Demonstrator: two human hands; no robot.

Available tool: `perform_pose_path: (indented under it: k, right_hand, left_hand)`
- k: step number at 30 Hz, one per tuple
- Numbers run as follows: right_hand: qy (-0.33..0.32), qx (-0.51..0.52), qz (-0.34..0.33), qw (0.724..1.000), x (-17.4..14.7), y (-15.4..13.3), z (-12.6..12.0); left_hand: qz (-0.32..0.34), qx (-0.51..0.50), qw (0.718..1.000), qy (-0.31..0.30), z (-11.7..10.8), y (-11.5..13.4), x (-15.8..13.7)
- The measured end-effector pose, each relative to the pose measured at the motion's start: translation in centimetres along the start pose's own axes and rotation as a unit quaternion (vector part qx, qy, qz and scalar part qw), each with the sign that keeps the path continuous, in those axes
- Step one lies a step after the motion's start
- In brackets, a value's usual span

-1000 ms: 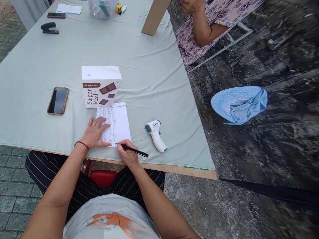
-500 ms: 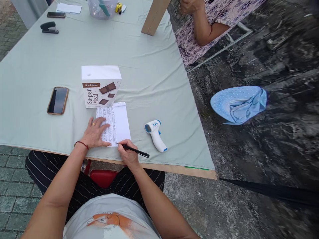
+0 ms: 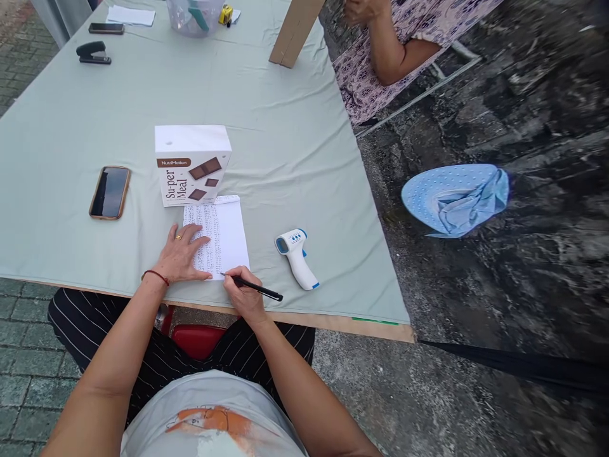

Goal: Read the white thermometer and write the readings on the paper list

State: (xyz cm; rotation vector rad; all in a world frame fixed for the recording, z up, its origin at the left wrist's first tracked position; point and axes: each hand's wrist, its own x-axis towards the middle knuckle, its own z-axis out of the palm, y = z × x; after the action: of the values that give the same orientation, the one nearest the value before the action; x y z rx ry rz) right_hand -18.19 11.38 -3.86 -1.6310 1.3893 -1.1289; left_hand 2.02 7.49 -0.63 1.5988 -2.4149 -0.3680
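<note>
My left hand (image 3: pixel 182 256) lies with spread fingers on a sheet of white paper (image 3: pixel 231 235), over its left and lower part. Small dark marks in columns cover the left half of the sheet. A black pen (image 3: pixel 258 289) is gripped in my right hand (image 3: pixel 245 293), its tip at the paper's lower edge beside the marks. Just behind the sheet stands a white box (image 3: pixel 193 165) printed "NutriMotion Su-per Meal", overlapping the paper's top edge. To the right of my right hand lies a white and blue infrared thermometer (image 3: pixel 297 259).
A phone (image 3: pixel 110 192) lies left of the box. Farther back are a stapler (image 3: pixel 94 53), another phone (image 3: pixel 106 28), a clear tub (image 3: pixel 196 16), a yellow tape measure (image 3: pixel 225 14) and an upright cardboard piece (image 3: pixel 295 33). Beyond the table's right edge are another person's arm (image 3: pixel 394 51) and a blue hat (image 3: pixel 454 200).
The pen and my right hand have shifted very slightly to the left. My left hand stays spread on the paper.
</note>
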Motion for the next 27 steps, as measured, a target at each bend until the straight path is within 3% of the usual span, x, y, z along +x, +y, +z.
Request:
perform_pose_path:
  k: [8, 15, 27]
  right_hand:
    - [-0.003, 0.008, 0.006, 1.000, -0.07, 0.15, -0.03]
    - [0.037, 0.027, 0.033, 0.998, -0.24, 0.43, 0.13]
    - [0.027, 0.006, -0.002, 1.000, -0.12, 0.52, 0.07]
  left_hand:
    - [0.001, 0.003, 1.000, -0.002, -0.04, -0.01, 0.04]
    - [0.001, 0.000, 1.000, 0.000, 0.02, -0.03, 0.03]
    - [-0.002, 0.005, 1.000, -0.003, -0.06, -0.01, 0.04]
